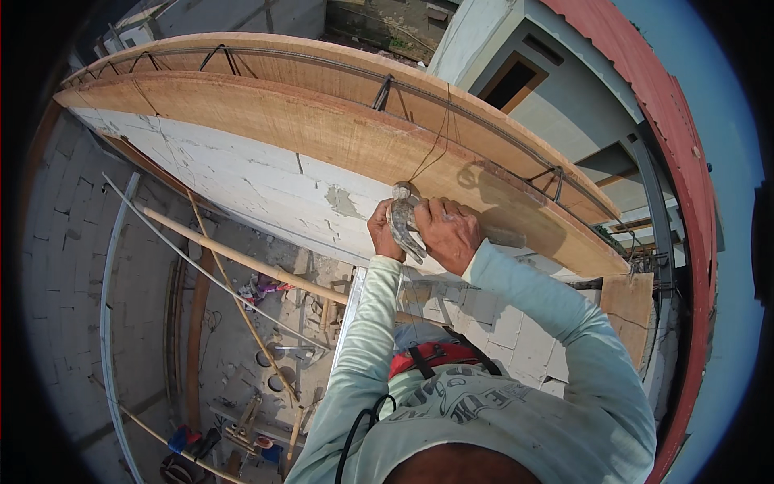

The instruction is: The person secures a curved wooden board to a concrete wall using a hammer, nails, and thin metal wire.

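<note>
My right hand is wrapped around the handle of a worn claw hammer, whose grey head faces left with the claw curving downward. Beyond my fist, the handle's end sticks out to the right. Pressed close to the left side of the hammer head is my left hand, fingers closed; what they grip is hidden. A thin tie wire runs from the top of the wooden formwork board down to the hammer head. Both hands are in front of the board's lower edge and the white block wall.
Steel reinforcement bars run between the two boards. Below left, a bamboo pole and a thin metal bar cross above a floor strewn with debris. A red roof edge curves along the right.
</note>
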A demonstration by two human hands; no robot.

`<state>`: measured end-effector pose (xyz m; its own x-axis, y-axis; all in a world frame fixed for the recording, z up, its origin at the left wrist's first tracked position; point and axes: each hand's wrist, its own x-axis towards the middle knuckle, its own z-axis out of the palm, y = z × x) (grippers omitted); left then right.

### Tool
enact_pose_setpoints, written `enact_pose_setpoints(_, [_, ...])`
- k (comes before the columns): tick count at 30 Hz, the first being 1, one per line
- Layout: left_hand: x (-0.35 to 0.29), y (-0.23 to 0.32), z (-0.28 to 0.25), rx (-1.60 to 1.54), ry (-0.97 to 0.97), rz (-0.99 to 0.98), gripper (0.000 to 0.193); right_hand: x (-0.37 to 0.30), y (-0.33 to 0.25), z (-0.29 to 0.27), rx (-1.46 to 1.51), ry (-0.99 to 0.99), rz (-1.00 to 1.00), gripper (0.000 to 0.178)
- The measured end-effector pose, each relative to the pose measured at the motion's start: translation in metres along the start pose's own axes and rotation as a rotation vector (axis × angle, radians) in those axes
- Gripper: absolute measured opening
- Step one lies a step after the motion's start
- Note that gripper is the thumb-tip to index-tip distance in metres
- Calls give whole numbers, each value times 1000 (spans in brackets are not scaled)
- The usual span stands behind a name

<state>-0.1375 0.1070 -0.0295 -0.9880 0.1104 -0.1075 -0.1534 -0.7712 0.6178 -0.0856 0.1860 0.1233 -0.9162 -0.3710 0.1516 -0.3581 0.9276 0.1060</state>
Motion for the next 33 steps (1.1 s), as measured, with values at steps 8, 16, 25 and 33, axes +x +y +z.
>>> enact_pose_setpoints(8, [1,-16,-8,-160,-107,-36,17,-9,-1,12,-8,29,10,34])
enact_pose_setpoints(16, [-8,-17,26,171,179,44,15,-54,-7,-30,409,101,70,50])
enact_pose_setpoints(25, [-19,75,100,233,201,-189,13,-153,-9,-40,642,296,346,52])
enact_pose_setpoints(33, [26,95,20,853,-143,114,15,-178,-10,-2,762,204,509,48])
